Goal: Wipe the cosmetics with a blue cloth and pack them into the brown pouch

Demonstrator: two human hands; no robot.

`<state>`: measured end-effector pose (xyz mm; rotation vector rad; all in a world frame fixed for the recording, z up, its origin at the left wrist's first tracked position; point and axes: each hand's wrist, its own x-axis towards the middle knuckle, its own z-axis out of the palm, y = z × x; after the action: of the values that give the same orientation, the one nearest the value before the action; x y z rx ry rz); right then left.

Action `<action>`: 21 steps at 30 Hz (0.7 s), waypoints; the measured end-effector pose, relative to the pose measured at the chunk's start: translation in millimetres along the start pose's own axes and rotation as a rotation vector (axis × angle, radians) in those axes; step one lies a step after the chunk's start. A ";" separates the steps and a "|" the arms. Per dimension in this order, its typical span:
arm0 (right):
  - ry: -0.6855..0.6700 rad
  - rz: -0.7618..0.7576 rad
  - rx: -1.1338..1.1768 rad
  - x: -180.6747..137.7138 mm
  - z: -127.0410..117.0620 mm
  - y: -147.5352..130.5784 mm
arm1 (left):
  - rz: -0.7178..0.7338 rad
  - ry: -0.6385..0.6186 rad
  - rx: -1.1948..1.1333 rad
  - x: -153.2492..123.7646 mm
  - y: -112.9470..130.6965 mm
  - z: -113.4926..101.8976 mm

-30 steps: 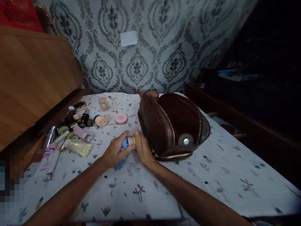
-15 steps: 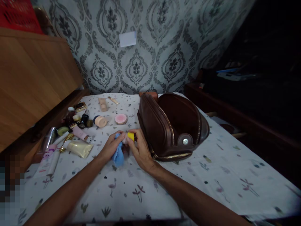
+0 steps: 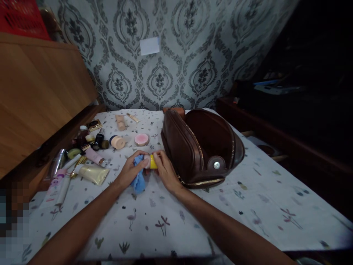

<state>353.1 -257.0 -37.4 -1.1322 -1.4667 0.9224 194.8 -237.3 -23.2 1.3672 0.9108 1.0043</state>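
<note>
Just above the patterned cloth, a small bottle (image 3: 148, 161) with a pale body and a yellow end lies sideways between my two hands. My left hand (image 3: 129, 170) is closed round the pale end and also grips a blue cloth (image 3: 138, 183), which hangs down below the fingers. The thumb and fingers of my right hand (image 3: 167, 170) pinch the yellow end. Close to the right hand stands a brown leather bag (image 3: 184, 147), unzipped, its dark inside showing. A round pink compact (image 3: 141, 139) lies just beyond my hands.
To the left lie several cosmetics: a gold tube (image 3: 92, 174), a pink tube (image 3: 94, 157), a beige bottle (image 3: 118, 142) and a black bottle (image 3: 99, 140). A wooden cabinet (image 3: 41, 99) bounds the left side. The patterned wall (image 3: 176, 55) rises behind the table.
My right hand's fingers have shifted on the bottle, and more of its yellow end shows. The blue cloth has moved slightly. The bag and cosmetics stay put.
</note>
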 end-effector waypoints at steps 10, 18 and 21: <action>0.001 0.028 0.079 -1.8 1.3 0.8 | -0.023 0.018 -0.011 2.3 -5.9 -5.0; -0.081 0.120 0.134 4.0 0.3 0.6 | 0.087 -0.070 0.210 -3.9 0.6 -4.1; -0.092 0.145 0.136 4.6 -1.3 -1.0 | 0.173 -0.114 0.381 -6.8 3.2 -3.0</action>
<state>354.0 -252.9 -35.0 -1.1189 -1.3860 1.1714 189.6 -242.8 -20.4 1.8306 0.9412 0.8992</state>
